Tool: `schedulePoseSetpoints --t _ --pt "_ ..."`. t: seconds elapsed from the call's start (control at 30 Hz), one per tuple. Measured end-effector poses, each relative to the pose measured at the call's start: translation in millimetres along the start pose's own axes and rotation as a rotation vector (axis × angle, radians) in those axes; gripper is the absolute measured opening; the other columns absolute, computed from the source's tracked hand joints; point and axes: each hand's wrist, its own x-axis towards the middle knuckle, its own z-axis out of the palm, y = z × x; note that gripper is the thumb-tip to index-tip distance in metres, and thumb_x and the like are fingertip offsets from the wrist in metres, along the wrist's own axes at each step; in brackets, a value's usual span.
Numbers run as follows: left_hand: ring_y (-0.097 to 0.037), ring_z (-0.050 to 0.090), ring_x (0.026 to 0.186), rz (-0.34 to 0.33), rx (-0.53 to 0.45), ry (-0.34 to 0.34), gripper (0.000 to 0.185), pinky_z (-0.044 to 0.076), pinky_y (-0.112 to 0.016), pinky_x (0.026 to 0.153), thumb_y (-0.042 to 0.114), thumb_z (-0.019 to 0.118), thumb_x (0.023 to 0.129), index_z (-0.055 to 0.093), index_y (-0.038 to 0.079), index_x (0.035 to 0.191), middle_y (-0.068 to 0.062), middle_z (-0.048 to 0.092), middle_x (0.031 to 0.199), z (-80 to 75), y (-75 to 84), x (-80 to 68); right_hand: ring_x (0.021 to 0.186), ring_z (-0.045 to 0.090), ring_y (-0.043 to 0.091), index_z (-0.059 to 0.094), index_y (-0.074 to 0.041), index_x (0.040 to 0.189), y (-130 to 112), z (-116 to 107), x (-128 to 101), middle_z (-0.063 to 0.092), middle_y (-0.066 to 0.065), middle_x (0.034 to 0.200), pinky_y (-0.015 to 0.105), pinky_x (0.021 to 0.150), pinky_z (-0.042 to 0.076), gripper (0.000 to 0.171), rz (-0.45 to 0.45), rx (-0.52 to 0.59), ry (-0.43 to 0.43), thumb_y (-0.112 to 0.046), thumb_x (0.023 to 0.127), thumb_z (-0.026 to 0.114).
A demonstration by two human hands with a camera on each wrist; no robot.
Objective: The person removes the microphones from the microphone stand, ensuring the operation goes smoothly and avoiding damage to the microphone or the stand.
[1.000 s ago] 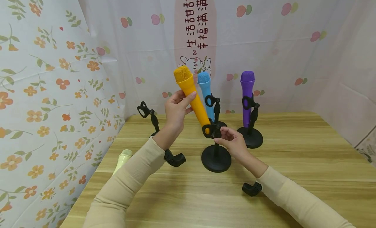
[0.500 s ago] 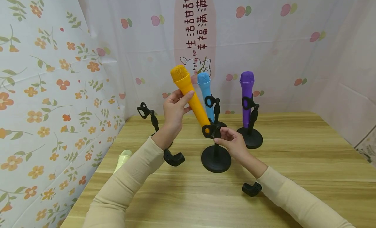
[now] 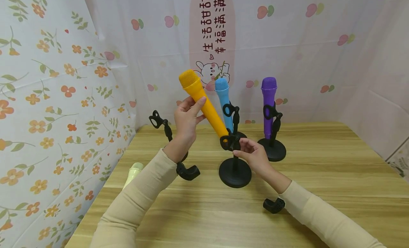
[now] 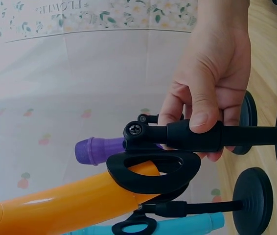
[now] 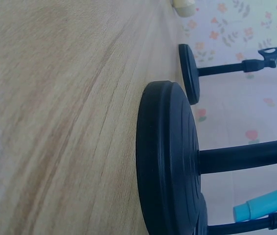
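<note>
While your left hand [image 3: 186,120] clasps the orange microphone [image 3: 204,106] by its upper body, its tail sits in the clip ring [image 4: 153,171] of the front stand [image 3: 234,171], mid-bench. Your right hand [image 3: 252,155] pinches the stand's stem just under the clip. Judged step: seating the microphone; next calls for sliding it down the ring while holding the stem steady. Close behind stand the blue microphone [image 3: 222,98] and purple microphone [image 3: 269,102], in their stands. An empty stand [image 3: 163,125] waits near the left edge; loose clips [image 3: 188,171] lie near.
</note>
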Motion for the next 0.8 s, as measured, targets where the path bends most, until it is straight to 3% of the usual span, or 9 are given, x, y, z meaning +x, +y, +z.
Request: schedulePoseSetpoints --t 0.53,0.8 --pt "-0.020 0.059 0.091 0.030 -0.096 0.030 0.028 0.056 -0.043 0.079 0.018 0.075 0.087 0.065 0.003 0.108 -0.008 0.062 0.100 -11.6 0.6 2.6 0.094 0.051 0.015 0.058 0.004 0.119 -1 0 0 0.058 0.002 0.101 0.016 0.084 0.048 0.041 -0.020 -0.003 -0.001 -0.005 0.084 0.076" --pt "-0.019 0.059 0.089 0.043 -0.100 0.048 0.027 0.057 -0.043 0.078 0.019 0.077 0.086 0.066 0.005 0.107 -0.007 0.062 0.099 -18.8 2.9 5.2 0.097 0.052 0.014 0.057 0.004 0.121 0 1 0 0.058 0.002 0.103 0.016 0.087 0.047 0.042 -0.017 -0.005 -0.008 -0.006 0.085 0.076"
